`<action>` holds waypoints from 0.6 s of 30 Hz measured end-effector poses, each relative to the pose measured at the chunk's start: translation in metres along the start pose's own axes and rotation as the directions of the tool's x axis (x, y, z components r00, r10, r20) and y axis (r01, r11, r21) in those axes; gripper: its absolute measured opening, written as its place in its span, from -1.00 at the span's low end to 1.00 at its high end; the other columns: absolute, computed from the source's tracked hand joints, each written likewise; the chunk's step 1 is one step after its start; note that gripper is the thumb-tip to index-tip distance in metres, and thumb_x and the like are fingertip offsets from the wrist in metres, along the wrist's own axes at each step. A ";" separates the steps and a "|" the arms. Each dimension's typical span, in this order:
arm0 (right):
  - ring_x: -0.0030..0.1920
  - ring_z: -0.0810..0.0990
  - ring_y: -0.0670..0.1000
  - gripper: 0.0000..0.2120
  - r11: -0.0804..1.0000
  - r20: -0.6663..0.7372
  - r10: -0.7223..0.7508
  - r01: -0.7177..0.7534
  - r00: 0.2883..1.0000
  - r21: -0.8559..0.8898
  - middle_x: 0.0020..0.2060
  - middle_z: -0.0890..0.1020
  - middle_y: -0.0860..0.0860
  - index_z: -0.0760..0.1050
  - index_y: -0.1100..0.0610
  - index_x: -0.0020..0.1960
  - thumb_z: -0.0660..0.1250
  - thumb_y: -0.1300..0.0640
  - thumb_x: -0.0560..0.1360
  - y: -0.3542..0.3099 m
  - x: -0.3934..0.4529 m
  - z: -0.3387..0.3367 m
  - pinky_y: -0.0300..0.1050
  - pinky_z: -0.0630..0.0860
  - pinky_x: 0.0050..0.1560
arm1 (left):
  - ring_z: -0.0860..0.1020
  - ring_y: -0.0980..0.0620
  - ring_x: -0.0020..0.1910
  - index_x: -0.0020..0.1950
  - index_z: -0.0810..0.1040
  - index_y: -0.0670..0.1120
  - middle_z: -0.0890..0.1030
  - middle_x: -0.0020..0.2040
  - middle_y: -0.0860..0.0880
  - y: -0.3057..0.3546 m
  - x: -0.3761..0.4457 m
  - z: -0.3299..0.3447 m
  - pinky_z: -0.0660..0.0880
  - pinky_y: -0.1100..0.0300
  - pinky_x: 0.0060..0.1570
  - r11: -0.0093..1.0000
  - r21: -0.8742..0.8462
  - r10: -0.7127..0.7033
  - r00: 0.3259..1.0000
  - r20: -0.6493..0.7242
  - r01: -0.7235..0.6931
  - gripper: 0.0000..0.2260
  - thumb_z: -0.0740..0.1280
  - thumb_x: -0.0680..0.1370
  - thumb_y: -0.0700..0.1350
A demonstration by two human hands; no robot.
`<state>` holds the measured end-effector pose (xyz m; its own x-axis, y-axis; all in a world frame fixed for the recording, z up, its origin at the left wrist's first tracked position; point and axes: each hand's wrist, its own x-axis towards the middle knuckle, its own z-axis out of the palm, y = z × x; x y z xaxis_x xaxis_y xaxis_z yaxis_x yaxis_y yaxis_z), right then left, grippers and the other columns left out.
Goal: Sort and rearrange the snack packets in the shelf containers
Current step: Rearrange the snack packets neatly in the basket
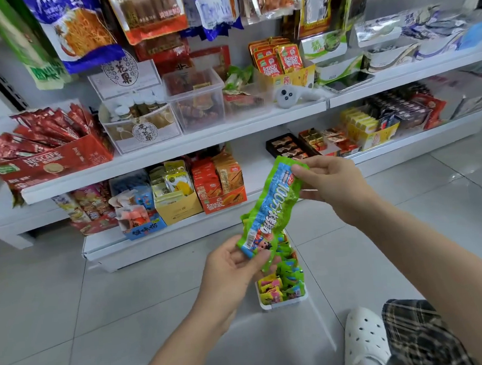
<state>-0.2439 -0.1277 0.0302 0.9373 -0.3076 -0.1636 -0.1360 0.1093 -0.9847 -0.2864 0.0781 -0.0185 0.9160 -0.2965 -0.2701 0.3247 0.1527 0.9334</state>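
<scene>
A long green and blue snack packet (272,205) is held up slanted in front of the shelves. My left hand (231,267) pinches its lower end. Its upper end is pinched by my right hand (330,182). Below the packet, on the tiled floor, stands a white container (284,304) filled with several small green, blue, pink and yellow packets (282,281); the packet and my left hand hide its far end.
White shelves (175,146) hold clear bins, a red Nescafe box (49,163), an orange box (220,186) and a yellow box (176,203) of snacks. Bags hang above. My white shoe (365,338) and plaid trouser leg are at the lower right.
</scene>
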 end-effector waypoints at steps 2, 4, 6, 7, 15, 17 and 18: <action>-0.37 0.66 -0.09 -0.92 1.000 -0.041 0.005 -0.005 0.999 -0.016 -0.30 0.68 0.08 0.56 0.26 -0.02 0.40 0.26 0.51 -0.001 0.003 -0.003 -0.26 0.57 -0.36 | 0.70 -0.13 -0.14 0.08 0.54 -0.25 0.71 -0.07 -0.17 0.001 0.002 0.000 0.62 0.17 -0.23 0.998 -0.048 0.041 0.996 -0.082 -0.045 -0.78 0.39 0.46 -0.41; -0.40 0.65 -0.09 -0.91 0.999 -0.072 0.015 -0.018 0.997 -0.036 -0.32 0.68 0.08 0.55 0.29 -0.03 0.40 0.27 0.51 -0.001 0.006 -0.005 -0.25 0.58 -0.37 | 0.70 -0.11 -0.13 0.01 0.50 -0.25 0.71 -0.05 -0.18 0.002 0.006 0.000 0.62 0.17 -0.23 0.991 -0.084 0.090 0.985 -0.150 -0.104 -0.81 0.39 0.45 -0.42; -0.41 0.65 -0.09 -0.92 0.999 -0.098 0.024 -0.029 0.995 -0.044 -0.33 0.68 0.08 0.54 0.29 -0.05 0.40 0.27 0.51 0.002 0.008 -0.006 -0.22 0.61 -0.36 | 0.69 -0.10 -0.07 -0.04 0.45 -0.24 0.70 -0.03 -0.18 0.003 0.009 0.000 0.62 0.16 -0.21 0.986 -0.096 0.118 0.975 -0.189 -0.138 -0.81 0.39 0.45 -0.42; -0.40 0.65 -0.09 -0.92 0.998 -0.106 0.029 -0.034 0.994 -0.049 -0.32 0.68 0.09 0.54 0.29 -0.06 0.40 0.27 0.51 0.003 0.009 -0.005 -0.20 0.63 -0.34 | 0.69 -0.11 -0.04 -0.04 0.42 -0.24 0.70 -0.03 -0.18 0.004 0.009 0.000 0.62 0.15 -0.20 0.984 -0.097 0.127 0.972 -0.200 -0.148 -0.80 0.39 0.45 -0.42; -0.34 0.68 -0.04 -0.91 0.996 -0.102 0.068 -0.073 0.992 -0.048 -0.31 0.69 0.09 0.52 0.23 -0.14 0.41 0.25 0.50 0.008 0.009 -0.002 -0.15 0.66 -0.26 | 0.69 -0.13 -0.05 -0.08 0.33 -0.21 0.70 -0.10 -0.21 0.003 0.009 -0.004 0.62 0.16 -0.26 0.980 -0.107 0.137 0.958 -0.250 -0.168 -0.75 0.39 0.47 -0.42; -0.32 0.68 -0.02 -0.93 0.996 -0.087 0.070 -0.075 0.994 -0.051 -0.25 0.69 0.11 0.53 0.21 -0.12 0.40 0.23 0.51 0.008 0.008 -0.002 -0.14 0.67 -0.22 | 0.69 -0.11 -0.04 -0.08 0.31 -0.19 0.68 -0.07 -0.23 0.002 0.010 -0.007 0.63 0.15 -0.24 0.979 -0.110 0.143 0.959 -0.245 -0.174 -0.75 0.37 0.49 -0.41; -0.28 0.69 0.00 -0.94 0.994 -0.077 0.079 -0.084 0.994 -0.065 -0.17 0.69 0.15 0.54 0.21 -0.08 0.39 0.21 0.53 0.008 0.008 -0.003 -0.12 0.67 -0.17 | 0.69 -0.11 -0.03 -0.08 0.31 -0.18 0.68 -0.06 -0.22 0.000 0.012 -0.009 0.63 0.13 -0.22 0.977 -0.101 0.158 0.958 -0.241 -0.187 -0.76 0.35 0.50 -0.40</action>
<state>-0.2380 -0.1321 0.0206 0.8963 -0.3695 -0.2451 -0.2350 0.0729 -0.9693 -0.2736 0.0829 -0.0238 0.9853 -0.0325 -0.1679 0.1699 0.3001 0.9386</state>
